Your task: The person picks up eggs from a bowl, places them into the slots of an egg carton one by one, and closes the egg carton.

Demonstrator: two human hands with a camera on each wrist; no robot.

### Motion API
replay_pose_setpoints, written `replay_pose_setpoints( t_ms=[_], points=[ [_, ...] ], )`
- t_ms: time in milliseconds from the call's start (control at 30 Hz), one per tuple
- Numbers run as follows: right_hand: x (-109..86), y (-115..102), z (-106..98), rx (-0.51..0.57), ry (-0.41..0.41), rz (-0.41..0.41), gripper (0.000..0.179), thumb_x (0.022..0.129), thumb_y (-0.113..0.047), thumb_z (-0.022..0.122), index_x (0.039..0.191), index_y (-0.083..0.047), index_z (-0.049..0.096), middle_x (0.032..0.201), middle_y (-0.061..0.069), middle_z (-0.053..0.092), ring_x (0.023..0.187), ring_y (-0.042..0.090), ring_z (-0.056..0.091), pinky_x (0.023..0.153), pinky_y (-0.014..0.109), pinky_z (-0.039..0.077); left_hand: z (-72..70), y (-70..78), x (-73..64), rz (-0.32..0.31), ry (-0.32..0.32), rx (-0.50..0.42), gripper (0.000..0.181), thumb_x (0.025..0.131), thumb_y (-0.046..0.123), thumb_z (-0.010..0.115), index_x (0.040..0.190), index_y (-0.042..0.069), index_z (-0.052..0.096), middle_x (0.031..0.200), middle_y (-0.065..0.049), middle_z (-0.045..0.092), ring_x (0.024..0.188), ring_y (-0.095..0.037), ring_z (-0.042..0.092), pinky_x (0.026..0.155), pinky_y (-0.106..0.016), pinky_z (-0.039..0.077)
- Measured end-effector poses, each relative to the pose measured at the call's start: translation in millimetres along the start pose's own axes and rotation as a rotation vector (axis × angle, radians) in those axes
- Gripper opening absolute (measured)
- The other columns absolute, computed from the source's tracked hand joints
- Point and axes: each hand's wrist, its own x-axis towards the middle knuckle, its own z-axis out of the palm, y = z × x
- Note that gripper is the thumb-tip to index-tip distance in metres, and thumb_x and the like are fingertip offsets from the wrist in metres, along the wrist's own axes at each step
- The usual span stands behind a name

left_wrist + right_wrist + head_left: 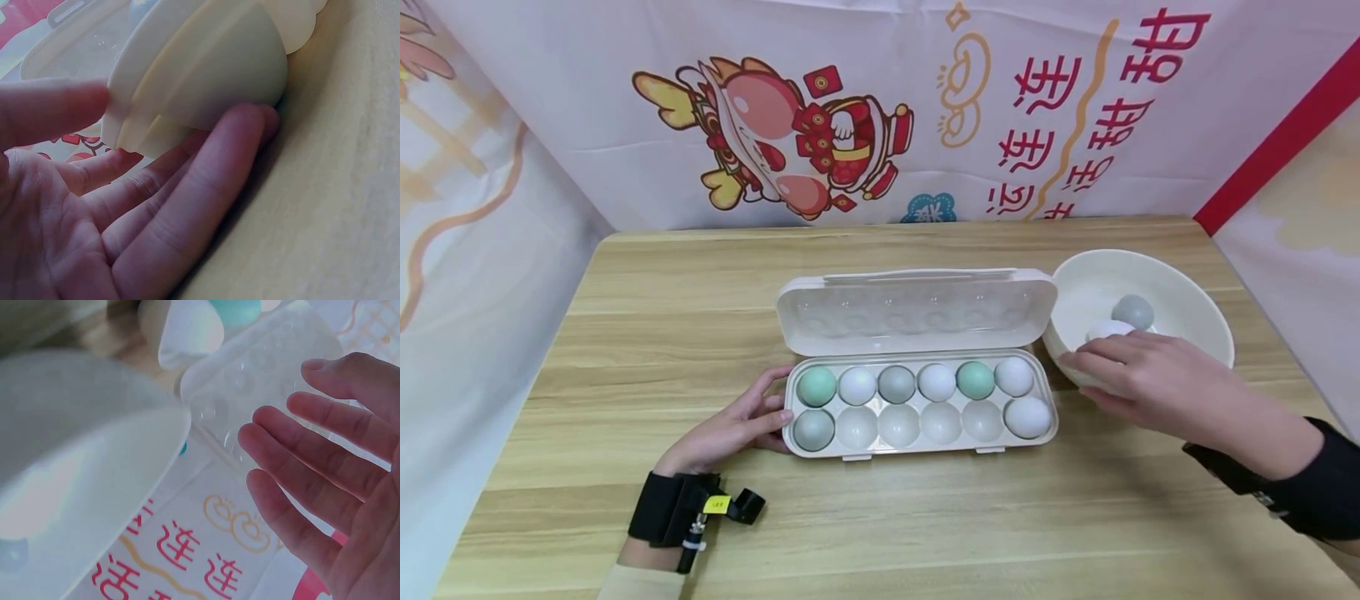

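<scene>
A cream egg box [921,450] stands on the table with its lid [917,321] raised at the back. Its back row is filled with green, white and grey eggs. In the front row, a grey egg [813,430] sits at the left end and a white egg [1027,417] at the right end. My left hand [741,427] grips the box's left end, thumb at the rim [115,112] and fingers against the side. My right hand [1157,379], its fingers spread and empty, hovers over the near rim of a white bowl [1202,317]. A white egg [1108,328] and a grey egg [1133,312] lie inside.
The bowl stands at the box's right, close to the lid. A printed cloth [940,100] hangs behind the wooden table [662,333], with more cloth at both sides. Several cups [898,427] in the front row hold no egg.
</scene>
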Motion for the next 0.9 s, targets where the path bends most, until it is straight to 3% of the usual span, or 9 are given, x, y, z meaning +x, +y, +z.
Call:
replay_pose_setpoints(
  t_ms=[167, 233, 300, 400, 433, 600, 900],
  points=[
    [-1.3, 13.2, -6.3, -0.006, -0.021, 0.034, 0.057, 0.097, -0.048, 0.023, 0.103, -0.009, 0.064, 0.084, 0.007, 0.068, 0.068, 0.022, 0.062, 0.054, 0.041, 0.056, -0.2, -0.3, -0.5, 0.008, -0.001, -0.005, 0.055, 0.098, 0.014, 0.044, 0.143, 0.019, 0.013, 0.13, -0.035, 0.039, 0.1, -0.037, 0.059, 0.079, -0.045, 0.055],
    [-2.5, 17.7, -7.7, 0.005, -0.051, 0.045, 0.04, 0.095, -0.042, 0.043, 0.103, -0.009, 0.064, 0.084, 0.007, 0.068, 0.067, 0.021, 0.061, 0.052, 0.04, 0.056, -0.1, -0.2, -0.4, 0.009, -0.003, -0.006, 0.055, 0.098, 0.014, 0.044, 0.143, 0.019, 0.012, 0.13, -0.035, 0.039, 0.1, -0.037, 0.059, 0.08, -0.045, 0.055],
    [-3.5, 21.5, -8.3, 0.02, -0.084, 0.061, 0.03, 0.084, -0.032, 0.063, 0.104, -0.01, 0.064, 0.084, 0.006, 0.068, 0.065, 0.019, 0.06, 0.051, 0.038, 0.055, 0.0, 0.0, -0.3, 0.009, -0.003, -0.006, 0.056, 0.098, 0.014, 0.044, 0.143, 0.019, 0.012, 0.13, -0.035, 0.038, 0.101, -0.037, 0.059, 0.08, -0.046, 0.055],
    [-3.9, 26.4, -9.0, 0.028, -0.122, 0.081, 0.046, 0.061, -0.016, 0.079, 0.104, -0.011, 0.063, 0.085, 0.004, 0.067, 0.065, 0.017, 0.059, 0.052, 0.036, 0.055, 0.1, 0.5, -0.2, 0.007, -0.003, -0.006, 0.055, 0.098, 0.014, 0.044, 0.143, 0.019, 0.012, 0.131, -0.035, 0.038, 0.1, -0.037, 0.059, 0.08, -0.045, 0.055],
    [-3.9, 28.1, -8.7, 0.027, -0.128, 0.089, 0.048, 0.058, -0.013, 0.08, 0.103, -0.011, 0.063, 0.085, 0.003, 0.067, 0.065, 0.016, 0.059, 0.052, 0.035, 0.054, 0.1, 0.6, -0.1, 0.006, -0.003, -0.006, 0.055, 0.098, 0.014, 0.044, 0.142, 0.019, 0.012, 0.131, -0.035, 0.038, 0.1, -0.037, 0.059, 0.08, -0.045, 0.055],
    [-2.7, 38.6, -6.9, 0.027, -0.193, 0.149, 0.048, 0.058, -0.013, 0.082, 0.103, -0.011, 0.064, 0.086, 0.004, 0.068, 0.064, 0.015, 0.06, 0.053, 0.034, 0.054, 0.1, 0.7, -0.2, 0.009, -0.003, -0.011, 0.055, 0.098, 0.014, 0.044, 0.142, 0.018, 0.012, 0.13, -0.035, 0.039, 0.101, -0.037, 0.058, 0.08, -0.046, 0.055],
    [1.2, 62.1, 2.0, 0.084, -0.473, 0.348, 0.041, 0.069, -0.015, 0.078, 0.107, -0.007, 0.064, 0.098, 0.01, 0.067, 0.074, 0.021, 0.063, 0.063, 0.044, 0.056, 0.8, 0.4, -0.4, 0.013, -0.006, -0.016, 0.055, 0.098, 0.013, 0.044, 0.142, 0.018, 0.012, 0.13, -0.035, 0.039, 0.101, -0.037, 0.058, 0.08, -0.046, 0.055]
  ],
)
